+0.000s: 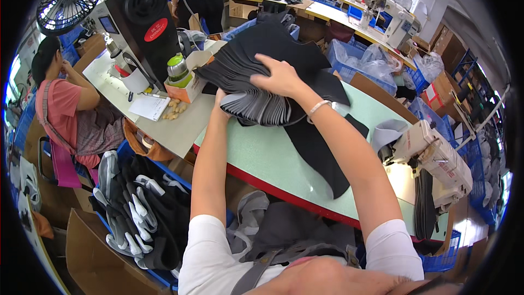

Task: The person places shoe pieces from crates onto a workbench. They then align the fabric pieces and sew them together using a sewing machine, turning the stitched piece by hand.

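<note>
A thick stack of black fabric pieces (232, 68), with grey undersides showing along its near edge, lies fanned over the pale green table (262, 150). My left hand (220, 100) grips the stack's near left edge, its fingers mostly hidden behind the fabric. Resting on top, my right hand (279, 78) has its fingers spread and holds nothing. Under the stack and toward the right, a loose black fabric piece (322, 153) reaches almost to the table's red front edge.
A white sewing machine (431, 161) stands at the right, black pieces (424, 205) hanging beside it. Left are a side table with a green-lidded jar (177, 71) and a notepad (149, 106), and a blue crate (180, 177) of black-and-grey pieces. A seated person (68, 98) is farther left.
</note>
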`<action>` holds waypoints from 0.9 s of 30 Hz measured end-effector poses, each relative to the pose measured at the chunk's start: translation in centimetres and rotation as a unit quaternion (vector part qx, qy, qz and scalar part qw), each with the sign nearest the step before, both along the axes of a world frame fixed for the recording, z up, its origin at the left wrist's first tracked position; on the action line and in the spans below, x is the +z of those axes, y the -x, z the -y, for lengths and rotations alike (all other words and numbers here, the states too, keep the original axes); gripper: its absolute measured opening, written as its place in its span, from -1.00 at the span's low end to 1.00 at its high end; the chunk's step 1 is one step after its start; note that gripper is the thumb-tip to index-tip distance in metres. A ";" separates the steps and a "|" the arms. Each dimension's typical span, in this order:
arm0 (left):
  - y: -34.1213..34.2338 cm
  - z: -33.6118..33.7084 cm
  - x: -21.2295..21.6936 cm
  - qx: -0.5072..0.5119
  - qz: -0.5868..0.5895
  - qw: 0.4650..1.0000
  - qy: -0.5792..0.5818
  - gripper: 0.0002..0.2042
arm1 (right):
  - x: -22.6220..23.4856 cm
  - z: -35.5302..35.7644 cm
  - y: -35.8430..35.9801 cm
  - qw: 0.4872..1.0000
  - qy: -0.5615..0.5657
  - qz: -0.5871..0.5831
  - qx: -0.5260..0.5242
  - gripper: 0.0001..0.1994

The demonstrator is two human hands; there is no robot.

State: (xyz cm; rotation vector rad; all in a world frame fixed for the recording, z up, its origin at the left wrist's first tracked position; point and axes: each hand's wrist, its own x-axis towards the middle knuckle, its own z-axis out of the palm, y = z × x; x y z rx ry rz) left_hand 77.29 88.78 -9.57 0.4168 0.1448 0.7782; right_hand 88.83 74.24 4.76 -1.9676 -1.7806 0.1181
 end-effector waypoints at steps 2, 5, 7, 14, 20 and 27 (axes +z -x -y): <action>0.1 -0.3 -0.8 0.013 -0.005 0.999 -0.038 -0.48 | -1.6 -0.4 -2.1 0.941 -0.078 -0.324 0.052 -0.31; 0.2 0.1 -0.1 0.026 -0.041 0.999 -0.006 -0.48 | -1.8 2.5 -5.8 0.874 -0.093 -0.461 0.121 -0.45; 0.4 0.4 0.6 0.033 -0.065 0.997 0.013 -0.48 | -2.4 5.0 -6.5 0.936 -0.139 -0.311 0.092 -0.59; 0.3 1.3 1.5 0.086 -0.119 0.989 -0.025 -0.50 | -7.6 16.1 -3.4 0.997 -0.022 0.028 0.075 0.09; -0.4 2.0 2.5 -0.058 -0.226 0.959 -0.160 -0.65 | -8.6 10.7 -1.9 0.987 -0.144 0.076 0.005 0.22; -3.9 5.8 4.5 -0.110 0.249 0.957 -0.103 -0.54 | 4.8 4.4 -4.3 0.942 -0.202 0.216 0.162 -0.10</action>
